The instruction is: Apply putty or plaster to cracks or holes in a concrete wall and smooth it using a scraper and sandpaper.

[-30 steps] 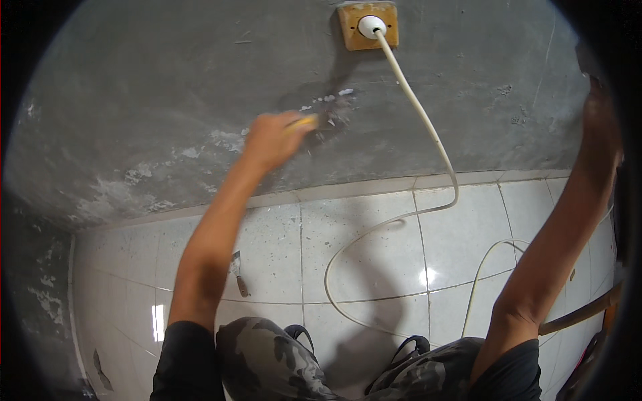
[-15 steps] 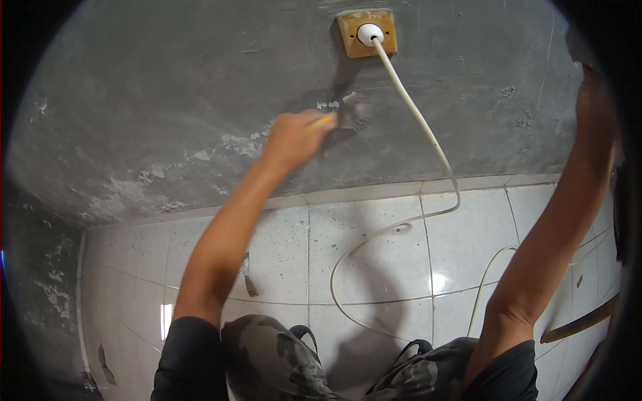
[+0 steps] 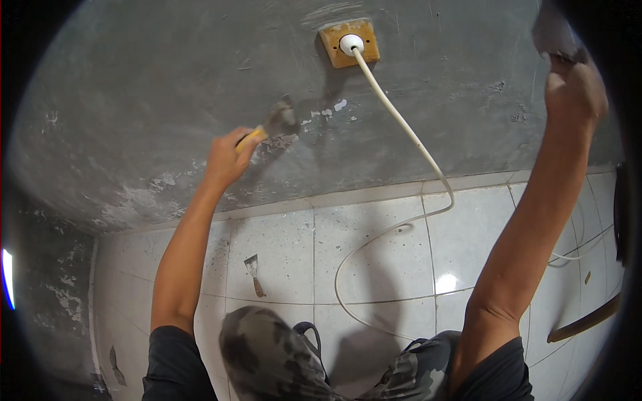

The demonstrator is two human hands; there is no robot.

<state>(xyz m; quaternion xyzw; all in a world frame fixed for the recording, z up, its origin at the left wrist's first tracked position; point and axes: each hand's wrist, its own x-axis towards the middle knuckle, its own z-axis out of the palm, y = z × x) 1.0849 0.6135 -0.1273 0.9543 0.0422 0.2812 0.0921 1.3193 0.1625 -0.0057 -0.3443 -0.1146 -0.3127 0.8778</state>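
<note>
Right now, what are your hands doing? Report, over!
Left hand gripping yellow-handled scraper, blade on grey wall. Right hand raised, holding something grey. White cable hangs close beside.

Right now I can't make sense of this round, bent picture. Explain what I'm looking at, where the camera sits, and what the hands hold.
The camera sits on a person's head and looks down, so both forearms rise from the lower edge. Its fisheye lens bends straight lines near the rim.

The left hand grips a putty knife with a yellow handle, its blade against the grey plastered wall. The right hand is raised at the picture's edge, holding something grey that I cannot identify.

On the wall is a brown socket plate; a white cable runs from it down onto the white tiled floor. A second scraper lies on the tiles.
</note>
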